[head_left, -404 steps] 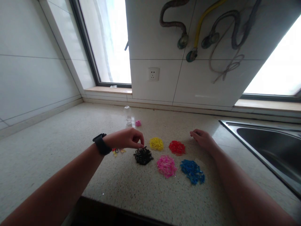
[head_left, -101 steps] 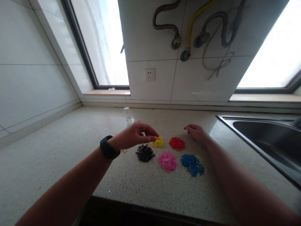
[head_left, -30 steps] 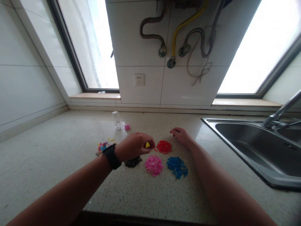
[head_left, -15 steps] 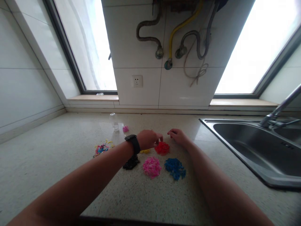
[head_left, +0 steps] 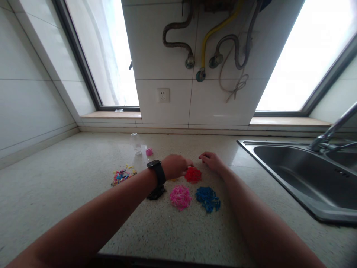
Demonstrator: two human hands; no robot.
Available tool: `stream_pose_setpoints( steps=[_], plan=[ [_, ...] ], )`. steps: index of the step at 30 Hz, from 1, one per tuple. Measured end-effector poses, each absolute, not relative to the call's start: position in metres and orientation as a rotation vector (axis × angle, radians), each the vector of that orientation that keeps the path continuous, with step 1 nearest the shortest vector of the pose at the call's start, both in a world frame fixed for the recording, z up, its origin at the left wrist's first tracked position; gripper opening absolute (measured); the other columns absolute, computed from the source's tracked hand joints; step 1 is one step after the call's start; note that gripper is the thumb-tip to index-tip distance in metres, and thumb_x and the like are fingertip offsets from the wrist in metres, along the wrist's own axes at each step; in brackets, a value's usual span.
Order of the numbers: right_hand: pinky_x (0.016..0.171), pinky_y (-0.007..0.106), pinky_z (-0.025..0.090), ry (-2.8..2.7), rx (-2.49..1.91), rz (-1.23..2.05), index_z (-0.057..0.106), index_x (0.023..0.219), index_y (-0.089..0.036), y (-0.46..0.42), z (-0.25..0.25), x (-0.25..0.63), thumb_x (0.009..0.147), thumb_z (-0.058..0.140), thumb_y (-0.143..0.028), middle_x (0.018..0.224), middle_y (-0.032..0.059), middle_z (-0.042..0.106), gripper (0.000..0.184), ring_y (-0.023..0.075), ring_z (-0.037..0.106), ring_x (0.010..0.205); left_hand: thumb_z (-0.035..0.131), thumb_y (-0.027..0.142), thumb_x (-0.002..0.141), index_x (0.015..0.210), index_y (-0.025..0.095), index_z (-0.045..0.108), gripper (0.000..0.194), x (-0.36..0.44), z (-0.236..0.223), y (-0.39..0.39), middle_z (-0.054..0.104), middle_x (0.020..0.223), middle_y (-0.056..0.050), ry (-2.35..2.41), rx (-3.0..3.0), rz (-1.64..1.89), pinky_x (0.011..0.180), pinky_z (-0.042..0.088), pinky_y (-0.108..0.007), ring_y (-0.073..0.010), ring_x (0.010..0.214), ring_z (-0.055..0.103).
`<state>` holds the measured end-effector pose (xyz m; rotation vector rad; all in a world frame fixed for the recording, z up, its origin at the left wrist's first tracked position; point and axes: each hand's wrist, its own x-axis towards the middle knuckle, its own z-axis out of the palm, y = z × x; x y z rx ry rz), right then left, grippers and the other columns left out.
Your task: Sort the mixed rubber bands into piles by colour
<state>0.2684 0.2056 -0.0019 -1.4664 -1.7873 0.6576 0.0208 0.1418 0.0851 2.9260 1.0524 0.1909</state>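
My left hand, with a black watch on its wrist, is at the upper left edge of a red pile of what look like tiny rubber bands. Its fingers are bent together and mostly hidden; whatever is in them does not show. Just right of that pile, my right hand rests low by the counter with curled fingers, and I cannot make out anything in it. Nearer to me lie a pink pile, a blue pile and a black pile, the last partly behind my left forearm. A yellow bit peeks out under my left hand.
A mixed-colour heap lies left of my forearm. Behind it stand a clear bottle and a small pink cap-like piece. A steel sink with a tap is set in the counter at right.
My left hand has shifted slightly and its fingers are lower, now against the edge of the red pile. The right hand stays put.
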Motion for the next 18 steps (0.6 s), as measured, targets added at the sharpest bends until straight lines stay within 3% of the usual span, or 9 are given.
stream_pose_setpoints(
  steps=[12, 18],
  plan=[
    [0.05, 0.025, 0.032, -1.775, -1.47, 0.667, 0.072, 0.081, -0.015, 0.206, -0.001, 0.268, 0.079, 0.054, -0.04, 0.061, 0.0003, 0.06, 0.031, 0.0122, 0.046, 0.052, 0.056, 0.025, 0.089, 0.113, 0.024, 0.068, 0.027, 0.009, 0.083, 0.132, 0.073, 0.094, -0.006, 1.012, 2.88, 0.331, 0.074, 0.048, -0.03, -0.0203, 0.086, 0.068],
    [0.05, 0.025, 0.033, -1.761, -1.468, 0.693, 0.072, 0.083, -0.016, 0.206, -0.003, 0.268, 0.08, 0.054, -0.04, 0.061, 0.0, 0.06, 0.03, 0.0123, 0.047, 0.052, 0.058, 0.024, 0.087, 0.107, 0.024, 0.066, 0.021, 0.008, 0.086, 0.066, 0.072, 0.089, -0.001, 0.882, 2.811, 0.422, 0.074, 0.048, -0.027, -0.0168, 0.082, 0.066]
  ],
)
